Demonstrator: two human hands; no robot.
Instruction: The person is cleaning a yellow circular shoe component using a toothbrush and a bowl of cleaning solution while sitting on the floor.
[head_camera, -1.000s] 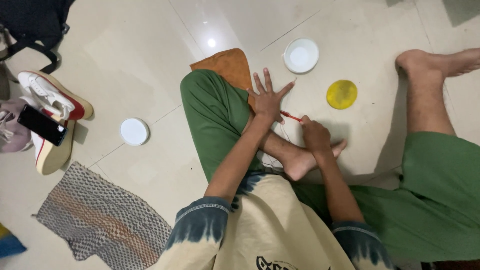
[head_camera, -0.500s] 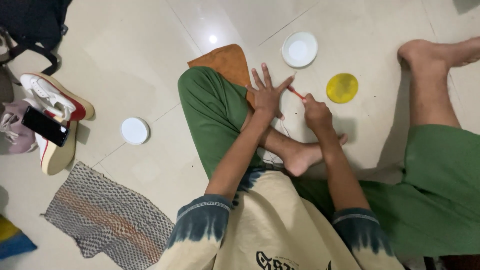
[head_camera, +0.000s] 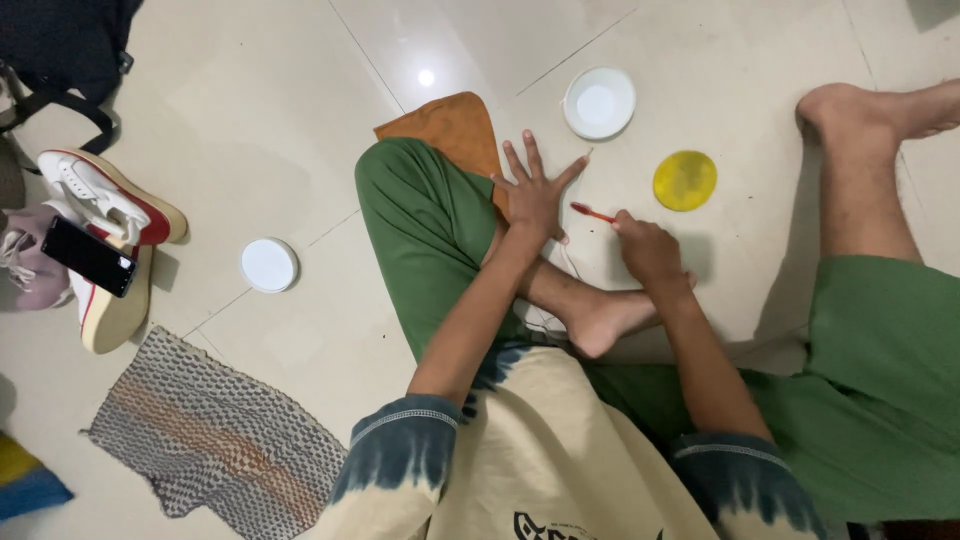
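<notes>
Cream shirt with dark blue tie-dyed sleeve cuffs and a black print at the chest; loose green shorts; bare feet and forearms.

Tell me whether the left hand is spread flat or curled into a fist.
Spread flat. The left hand lies palm down with all fingers fanned apart, beside the orange-brown cloth, while the right hand grips a thin red tool.

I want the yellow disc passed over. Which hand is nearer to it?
Right. The right hand, holding a red stick, is just below-left of the yellow disc; the left hand lies farther left.
</notes>
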